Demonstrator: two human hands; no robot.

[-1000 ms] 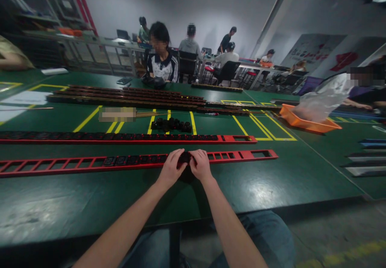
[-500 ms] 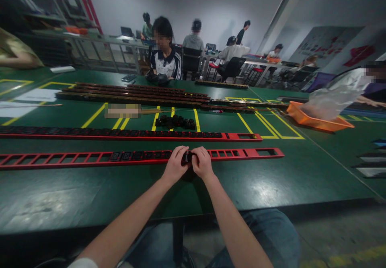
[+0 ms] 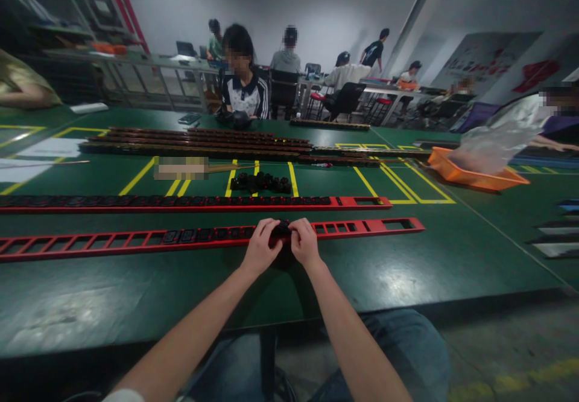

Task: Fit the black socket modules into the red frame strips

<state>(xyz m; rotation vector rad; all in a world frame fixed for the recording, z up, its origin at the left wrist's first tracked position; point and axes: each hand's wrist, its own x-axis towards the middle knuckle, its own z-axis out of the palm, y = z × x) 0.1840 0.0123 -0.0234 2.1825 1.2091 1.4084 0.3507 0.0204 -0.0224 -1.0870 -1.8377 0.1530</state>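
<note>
A long red slotted frame lies across the green table in front of me, with several black socket modules seated in its middle slots. Both my hands meet over the frame near its centre. My left hand and my right hand have their fingers curled round a small black socket module, pressed against the frame between them. A second red frame, filled with black modules along most of its length, lies parallel just beyond. A loose pile of black modules sits behind that.
Dark long strips are stacked further back on the table. An orange tray with a clear bag stands at the right. A person in a dark and white shirt sits opposite; other people work at tables behind. Grey strips lie at the far right.
My hands stay together over the same spot of the near frame; the fingers have shifted slightly on the black module. The view has drifted a little.
</note>
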